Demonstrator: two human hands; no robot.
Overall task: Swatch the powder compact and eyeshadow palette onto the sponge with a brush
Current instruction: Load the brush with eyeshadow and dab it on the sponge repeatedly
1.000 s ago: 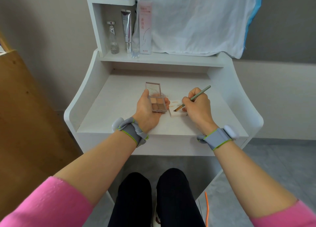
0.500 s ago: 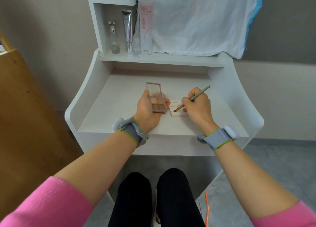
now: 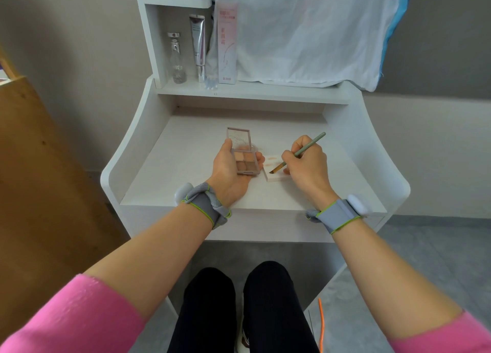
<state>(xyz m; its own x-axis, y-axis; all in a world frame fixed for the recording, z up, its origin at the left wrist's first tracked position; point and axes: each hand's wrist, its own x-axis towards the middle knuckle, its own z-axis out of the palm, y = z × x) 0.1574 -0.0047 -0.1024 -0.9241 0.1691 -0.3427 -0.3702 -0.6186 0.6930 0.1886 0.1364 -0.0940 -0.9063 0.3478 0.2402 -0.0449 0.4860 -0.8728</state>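
One white desk (image 3: pixel 183 172) bears sponge (image 3: pixel 275 177); grey wall (image 3: pixel 79 60), grey floor (image 3: pixel 430 249).

- Eyeshadow palette (image 3: pixel 245 160): glossy clear plastic lid, 4 matt powder pans.
- Sponge (image 3: pixel 276 170): matt white.
- Desk (image 3: pixel 186 166): smooth matt white.
- Far cloth (image 3: pixel 305 31): creased white fabric.

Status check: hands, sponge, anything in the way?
Left hand holds open eyeshadow palette. Right hand pinches brush, tip at sponge. Swatch marks on sponge. Nothing in the way.

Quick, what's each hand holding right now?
Left hand: holding the open eyeshadow palette.
Right hand: holding the brush, tip at the sponge.
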